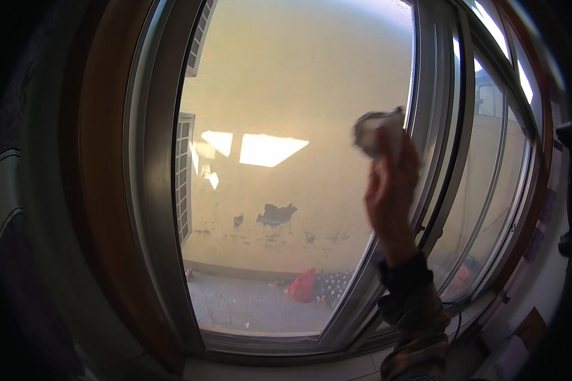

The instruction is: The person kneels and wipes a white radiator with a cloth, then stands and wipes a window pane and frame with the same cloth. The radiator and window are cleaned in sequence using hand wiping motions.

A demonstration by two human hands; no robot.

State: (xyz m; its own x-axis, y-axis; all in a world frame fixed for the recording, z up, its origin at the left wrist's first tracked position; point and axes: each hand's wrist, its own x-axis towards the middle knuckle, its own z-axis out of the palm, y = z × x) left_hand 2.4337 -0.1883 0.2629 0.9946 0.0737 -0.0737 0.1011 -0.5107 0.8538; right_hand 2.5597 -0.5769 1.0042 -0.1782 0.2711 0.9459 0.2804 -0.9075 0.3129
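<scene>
wad (370,134) of something grey and white, cloth-like though too blurred to be sure, sits in the person's right hand (394,190), raised before the right side of a tall window pane (286,82). from where i stand, the fingers look closed around it, with the wad showing above and to the left of them; whether it presses on the glass i cannot tell. the left hand is out of sight, so how it is held i cannot say. a dark, mottled sleeve (413,311) covers the forearm, which rises from the lower edge, right of the middle. the pane sits in a grey metal frame (162,190), with brown wood trim (102,190) on the left and a sliding panel (483,190) on the right. through the glass i see a cream wall (337,82) with bright patches of light (270,149) and, lower down, a ragged grey patch (277,214). a white grille (184,171) runs along the left side of the view. at the foot of the wall, a red bag-like thing (302,286) stands beside a dark, pale-spotted heap (332,287).
</scene>
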